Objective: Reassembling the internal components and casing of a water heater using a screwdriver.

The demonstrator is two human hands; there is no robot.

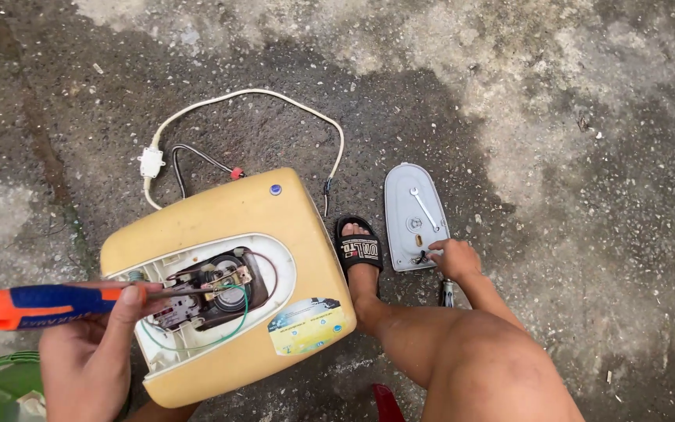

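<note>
Fingers (130,301) grip a screwdriver (48,303) above stained, damp concrete ground (548,117).

The water heater (228,289) has a pale yellow casing with a white rim round its opening, a small blue dot near its far edge and a blue-and-yellow sticker at its near corner. Inside run green and dark red wires (232,332). The screwdriver (48,303) in the left hand (91,355) has a blue handle with orange ends. The cord (251,95) is cream-white with a red tip. The cover plate (414,217) by the right hand (453,258) is light grey. The sandal (358,250) is black with white lettering. The ground (548,117) is mottled grey, dark in wet patches.
</note>
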